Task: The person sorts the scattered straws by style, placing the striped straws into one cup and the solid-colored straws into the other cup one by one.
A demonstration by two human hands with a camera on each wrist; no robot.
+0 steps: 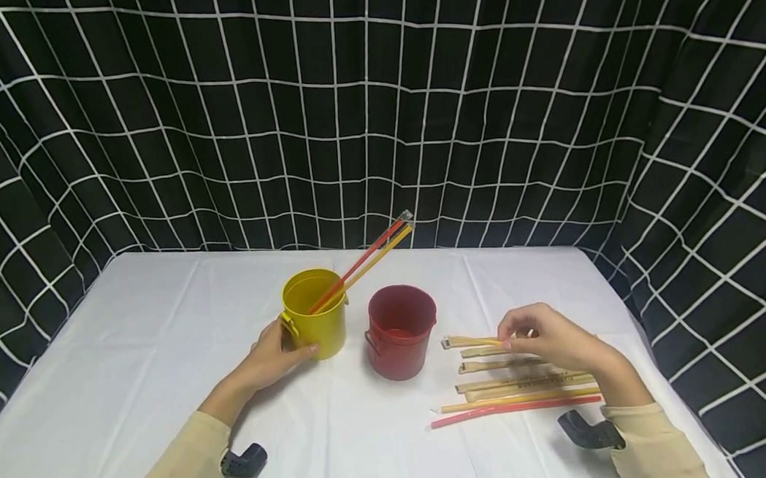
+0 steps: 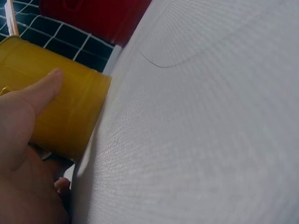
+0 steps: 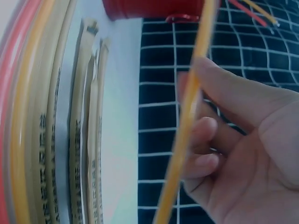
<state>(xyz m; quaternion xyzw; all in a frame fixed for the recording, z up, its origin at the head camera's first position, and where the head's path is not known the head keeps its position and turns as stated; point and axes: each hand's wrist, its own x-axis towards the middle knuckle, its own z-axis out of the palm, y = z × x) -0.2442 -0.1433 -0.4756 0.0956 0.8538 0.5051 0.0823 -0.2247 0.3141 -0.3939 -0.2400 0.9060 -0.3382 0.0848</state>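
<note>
My left hand point(image 1: 275, 359) holds a small yellow bucket point(image 1: 328, 334) by its side, thumb along the near wall, as the left wrist view also shows. A red straw point(image 1: 378, 241) and a yellow straw point(image 1: 384, 252) lean out of it toward the right. Beside it stands a red bucket point(image 1: 399, 351), with no straw showing inside. On the right, my right hand point(image 1: 550, 335) pinches an orange-yellow straw point(image 3: 190, 105) between thumb and fingers. That straw is slightly above the row of sticks on the cloth.
Several paper-wrapped sticks point(image 1: 496, 365) with printed text lie in a row below my right hand. Nearer me are a yellow straw point(image 1: 498, 402) and a red straw point(image 1: 512, 409). White cloth point(image 1: 369, 444) covers the table; a black curtain with white grid lines point(image 1: 375, 108) surrounds it.
</note>
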